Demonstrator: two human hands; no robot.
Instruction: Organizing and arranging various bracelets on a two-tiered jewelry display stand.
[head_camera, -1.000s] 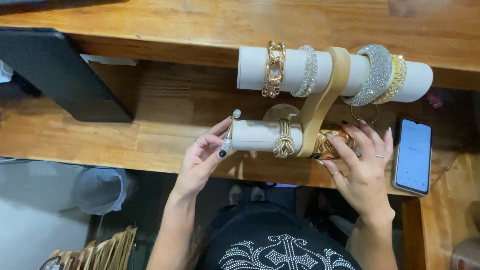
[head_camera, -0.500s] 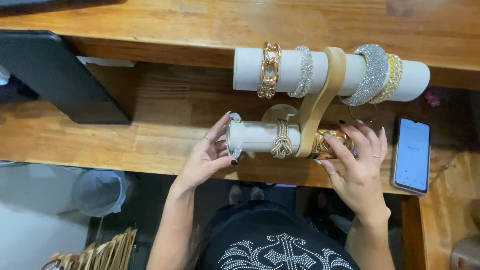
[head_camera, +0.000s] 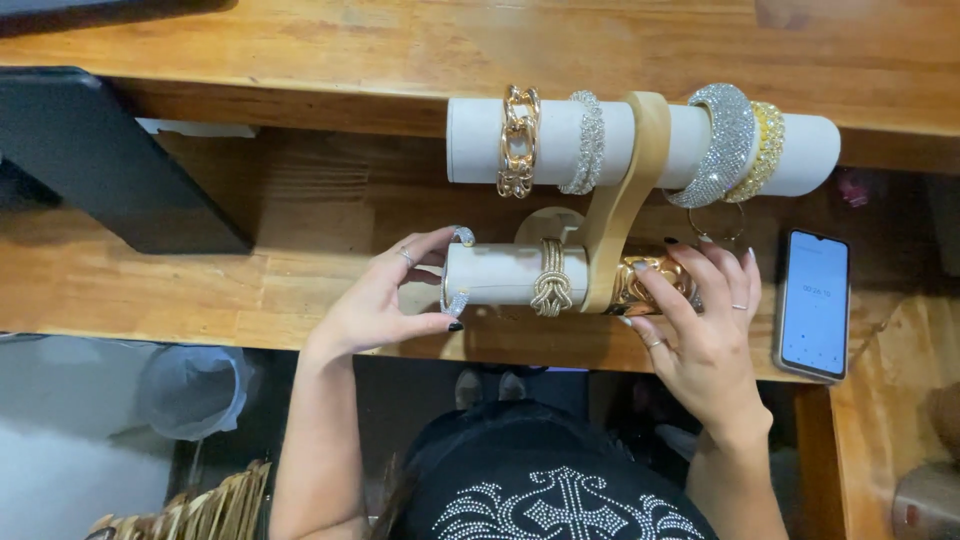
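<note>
Both hands work at the lower bar of a two-bar bracelet stand (head_camera: 625, 190) on the wooden table (head_camera: 300, 270). Left hand (head_camera: 385, 300) pinches a sparkly silver bangle (head_camera: 458, 270) between thumb and forefinger, holding it around the very left end of the lower white roll (head_camera: 500, 275); the ring sits right at the roll's tip, barely on. Right hand (head_camera: 700, 330) curls over the right end of the same roll, fingers spread and resting on a chunky gold bracelet (head_camera: 650, 275) there; a firm grip cannot be told, it looks more like steadying.

Already on the lower roll: a gold knotted bracelet (head_camera: 550, 290), just left of the stand's tan upright. Upper roll (head_camera: 560, 140) carries a gold chain-link bracelet (head_camera: 518, 140), a slim rhinestone band (head_camera: 590, 140), and right of the upright a wide glittering silver bangle (head_camera: 725, 140) touching a gold beaded one (head_camera: 768, 150).

Step in hand, as judged: seating the silver bangle on the lower roll. Next move would call for keeping the ring square to the roll so it does not snag, with the right hand bracing the stand against tipping.

Nearby: a phone (head_camera: 812, 305) with lit screen, right of the stand; a dark slanted panel (head_camera: 100, 160), far left.
</note>
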